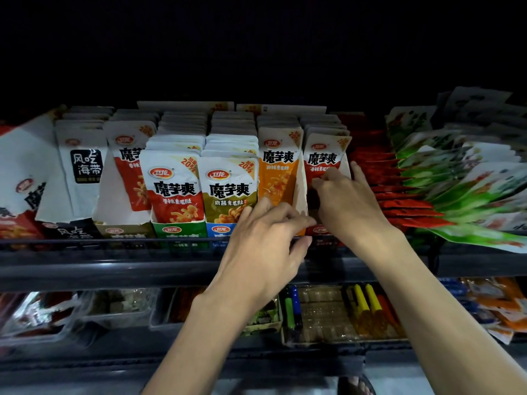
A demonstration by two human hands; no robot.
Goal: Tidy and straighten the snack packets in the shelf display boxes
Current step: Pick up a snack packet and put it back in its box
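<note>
Several display boxes of snack packets stand in a row on the shelf. My left hand (265,243) pinches the low front edge of the box holding orange packets (278,172), fingers curled over it and thumb underneath. My right hand (342,201) reaches into the neighbouring red display box (319,231). Its fingers curl against the front red packet (322,158), and one finger lies straight along the outside of the box's right wall. The lower part of that packet is hidden behind my hand. The olive packets (229,192) and another row of red packets (172,189) to the left stand upright.
White seaweed packets (84,163) lean at the far left. Flat red packets (399,198) and green-and-white packets (462,178) fan out loosely on the right. A dark shelf rail (114,263) runs across the front. The lower shelf holds trays with lighters (293,306) and other goods.
</note>
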